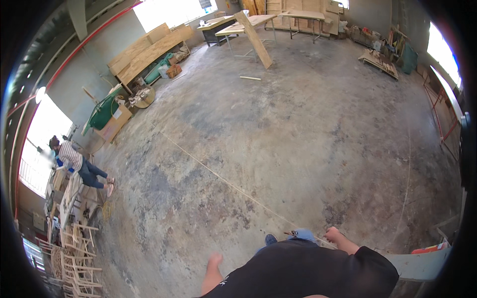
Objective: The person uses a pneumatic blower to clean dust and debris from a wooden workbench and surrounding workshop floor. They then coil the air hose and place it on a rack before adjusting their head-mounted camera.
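Note:
My left hand (215, 259) hangs low beside my body, over the concrete floor. It is smeared by motion and its fingers do not show clearly. My right hand (332, 234) is out in front of my right side with its fingers curled in; whether anything is inside them is hidden. Near it show the blue trousers (304, 235) on my leg and one dark shoe (270, 240). Neither hand touches a bench or a tool that I can see.
Worktables (253, 23) stand at the back, with a long board (256, 42) leaning on one. A wood strip (250, 78) lies on the floor. At the left a person (77, 159) stands by a bench near stacked wooden frames (77, 263). A pale surface (417, 266) is close on my right.

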Demonstrator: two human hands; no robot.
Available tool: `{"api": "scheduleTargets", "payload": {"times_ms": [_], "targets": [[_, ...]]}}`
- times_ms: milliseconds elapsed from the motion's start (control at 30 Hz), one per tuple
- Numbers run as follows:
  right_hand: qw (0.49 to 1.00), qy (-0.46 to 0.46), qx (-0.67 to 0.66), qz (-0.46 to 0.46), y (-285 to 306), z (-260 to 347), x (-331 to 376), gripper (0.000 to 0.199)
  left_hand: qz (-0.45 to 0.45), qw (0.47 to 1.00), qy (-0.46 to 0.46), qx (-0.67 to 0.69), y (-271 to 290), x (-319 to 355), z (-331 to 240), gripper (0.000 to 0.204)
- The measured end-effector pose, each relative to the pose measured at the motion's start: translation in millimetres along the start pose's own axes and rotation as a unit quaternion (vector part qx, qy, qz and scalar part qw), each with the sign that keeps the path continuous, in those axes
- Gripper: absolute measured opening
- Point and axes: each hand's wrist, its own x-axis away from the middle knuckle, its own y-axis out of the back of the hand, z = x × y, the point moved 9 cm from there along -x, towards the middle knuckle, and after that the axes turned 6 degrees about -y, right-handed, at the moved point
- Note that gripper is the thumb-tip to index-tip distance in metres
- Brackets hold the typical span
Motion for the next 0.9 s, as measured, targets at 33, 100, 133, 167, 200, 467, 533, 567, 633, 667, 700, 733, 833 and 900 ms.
{"api": "scheduleTargets", "payload": {"times_ms": [33, 100, 133, 167, 200, 467, 533, 567, 633, 667, 700, 733, 833, 900], "targets": [[1.0, 0.009, -0.028, -0.004, 15.1, 21.1, -3.8, 0.025, -0.185, 0.979, -0.028, 0.085, 96.4, -26.4, -27.6, 0.042], [0.998, 0.039, -0.048, -0.009, 36.7, 59.7, -27.4, 0.022, -0.354, 0.904, -0.128, 0.202, 271.9, -62.1, -94.8, 0.037], [0.998, 0.054, -0.039, -0.02, 46.3, 75.6, -47.1, 0.021, -0.353, 0.89, -0.159, 0.242, 344.3, -83.4, -143.2, 0.034], [0.996, 0.049, -0.04, -0.056, 56.6, 79.7, -57.8, 0.021, -0.346, 0.864, -0.245, 0.273, 420.3, -75.0, -234.8, 0.03], [0.995, 0.064, -0.028, -0.075, 69.2, 101.9, -68.3, 0.021, -0.36, 0.841, -0.281, 0.29, 482.1, -67.3, -283.5, 0.028], [0.984, 0.112, 0.139, 0.016, 143.4, 356.1, -292.5, 0.023, -0.293, 0.938, -0.141, 0.119, 576.2, -250.7, -328.6, 0.048], [0.97, 0.096, 0.215, 0.063, 196.3, 474.9, -342.6, 0.025, -0.173, 0.982, -0.029, 0.067, 510.2, -290.1, -275.6, 0.055], [0.961, 0.135, 0.228, 0.074, 210.8, 552.5, -368.7, 0.027, 0.014, 0.997, -0.072, -0.019, 458.5, -315.9, -235.8, 0.051], [0.976, 0.179, 0.122, -0.037, 316.0, 715.0, -366.1, 0.033, 0.074, 0.994, 0.055, 0.063, 442.3, -327.3, -233.8, 0.05], [0.978, 0.195, 0.027, -0.063, 358.5, 797.1, -364.7, 0.038, 0.086, 0.984, 0.101, 0.116, 440.1, -327.1, -231.1, 0.049], [0.951, 0.274, 0.002, -0.144, 404.6, 859.9, -385.4, 0.039, 0.095, 0.98, 0.112, 0.137, 461.2, -345.0, -243.4, 0.048], [0.944, 0.298, -0.017, -0.139, 427.9, 923.1, -390.4, 0.039, 0.095, 0.975, 0.125, 0.156, 479.3, -360.0, -248.9, 0.048], [0.936, 0.317, -0.005, -0.157, 500.6, 1091.1, -414.6, 0.039, 0.098, 0.967, 0.139, 0.191, 553.2, -421.0, -266.9, 0.046], [0.947, 0.283, -0.033, -0.147, 522.3, 1165.8, -433.9, 0.039, 0.097, 0.965, 0.134, 0.205, 619.4, -476.0, -280.1, 0.045]]}}
